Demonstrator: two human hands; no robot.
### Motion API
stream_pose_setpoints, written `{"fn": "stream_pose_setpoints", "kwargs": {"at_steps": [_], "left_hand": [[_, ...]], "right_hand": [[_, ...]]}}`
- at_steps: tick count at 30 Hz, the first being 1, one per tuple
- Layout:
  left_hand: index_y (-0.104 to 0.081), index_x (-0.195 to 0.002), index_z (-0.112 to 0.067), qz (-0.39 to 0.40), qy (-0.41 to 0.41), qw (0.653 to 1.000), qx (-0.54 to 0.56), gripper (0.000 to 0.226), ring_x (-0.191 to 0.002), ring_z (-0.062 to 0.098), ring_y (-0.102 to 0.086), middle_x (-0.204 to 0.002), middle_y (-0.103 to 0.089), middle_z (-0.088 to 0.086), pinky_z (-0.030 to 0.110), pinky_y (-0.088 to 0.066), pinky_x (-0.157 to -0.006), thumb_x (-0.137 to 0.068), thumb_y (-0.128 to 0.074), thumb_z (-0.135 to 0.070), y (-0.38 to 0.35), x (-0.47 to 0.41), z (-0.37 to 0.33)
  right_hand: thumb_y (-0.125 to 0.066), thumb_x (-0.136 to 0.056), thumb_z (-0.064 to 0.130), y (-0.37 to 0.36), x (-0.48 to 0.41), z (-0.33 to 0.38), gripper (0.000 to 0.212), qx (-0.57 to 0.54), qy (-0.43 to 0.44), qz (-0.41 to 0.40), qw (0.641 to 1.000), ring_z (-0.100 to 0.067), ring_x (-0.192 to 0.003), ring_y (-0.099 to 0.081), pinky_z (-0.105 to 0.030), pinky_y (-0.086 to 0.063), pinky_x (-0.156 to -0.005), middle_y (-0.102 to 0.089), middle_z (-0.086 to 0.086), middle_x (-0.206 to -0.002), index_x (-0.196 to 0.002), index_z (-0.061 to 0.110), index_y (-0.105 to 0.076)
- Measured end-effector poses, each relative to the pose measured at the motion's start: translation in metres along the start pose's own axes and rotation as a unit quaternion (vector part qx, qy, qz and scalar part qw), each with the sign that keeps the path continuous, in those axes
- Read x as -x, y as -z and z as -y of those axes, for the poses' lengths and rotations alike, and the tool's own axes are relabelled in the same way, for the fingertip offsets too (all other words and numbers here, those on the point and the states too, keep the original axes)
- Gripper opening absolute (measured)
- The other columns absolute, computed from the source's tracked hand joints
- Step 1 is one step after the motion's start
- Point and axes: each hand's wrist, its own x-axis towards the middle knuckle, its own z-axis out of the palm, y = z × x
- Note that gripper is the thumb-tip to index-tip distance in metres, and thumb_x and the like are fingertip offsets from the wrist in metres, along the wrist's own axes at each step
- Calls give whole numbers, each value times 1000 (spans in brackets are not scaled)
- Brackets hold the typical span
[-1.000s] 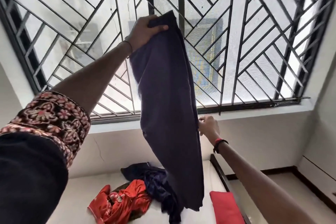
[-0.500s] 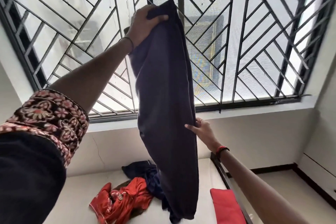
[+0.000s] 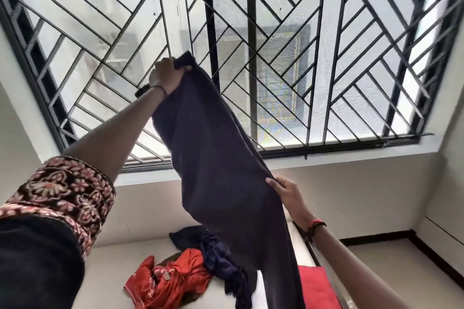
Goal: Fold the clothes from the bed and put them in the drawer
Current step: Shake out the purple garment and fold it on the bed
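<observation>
Cloth this limp, a long dark navy knit garment (image 3: 221, 170), hangs in the air before the barred window (image 3: 326, 57), above the pale bed (image 3: 108, 273). The left hand (image 3: 167, 78) bunches its top end in a closed fist, held high; the right hand (image 3: 288, 194) pinches the side edge halfway down, drawing it outward. It looks light, soft and matte, likely to sag and twist, so edges and corners seem the places to take it. Crumpled shiny red-orange fabric (image 3: 175, 281) and dark blue clothes (image 3: 218, 258) lie heaped below

White bed (image 3: 113, 271), red garment (image 3: 175, 281) touching navy heap (image 3: 218, 258) below-left of right fingers (image 3: 272, 182), red cushion (image 3: 313, 286) below them
</observation>
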Motion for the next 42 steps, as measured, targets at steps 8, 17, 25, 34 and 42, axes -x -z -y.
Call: {"fn": "stream_pose_setpoints", "kwargs": {"at_steps": [8, 17, 25, 34, 42], "left_hand": [[-47, -129, -12, 159, 65, 978, 117, 42, -112, 30, -53, -119, -59, 16, 26, -37, -85, -89, -49, -4, -61, 82, 49], [-61, -111, -19, 277, 8, 937, 215, 36, -101, 19, -55, -106, -62, 0, 30, -38, -86, -90, -43, -42, -111, 170, 35], [-69, -113, -29, 497, -79, 821, 270, 26, -115, 1, -56, -115, -67, -13, 18, -41, -101, -88, -64, -36, -119, 184, 10], [-71, -102, -13, 582, -79, 797, 140, 38, -75, 1, -61, -85, -69, -9, 15, -49, -67, -89, -58, -46, -119, 181, 3], [-63, -64, -31, 544, -245, 800, -58, 23, -62, 1, -51, -57, -57, -20, 24, -40, -64, -79, -70, -47, -97, 142, -27]], "right_hand": [[-60, -92, 24, -20, -5, 27, 23, 24, 24, -3, 999, -7, -70, -53, -20, -43, -62, -63, 0, -75, -87, 4, -69], [-65, -88, 30, -38, -12, 38, 24, 72, 11, -4, 997, -8, -60, -46, -27, -38, -56, -55, 0, -64, -71, 12, -61], [-59, -92, 32, -41, -11, 41, 29, 90, -1, 33, 995, -5, -63, -50, -20, -39, -56, -59, 3, -70, -84, 5, -68], [-55, -95, 15, -35, -5, 51, 30, 35, 0, 95, 995, 3, -51, -47, -13, -37, -47, -58, 9, -57, -65, 15, -59], [-65, -87, 13, -18, -1, 54, 8, 0, -24, 145, 989, -4, -69, -59, -18, -46, -61, -66, 8, -71, -87, 18, -59]]}}
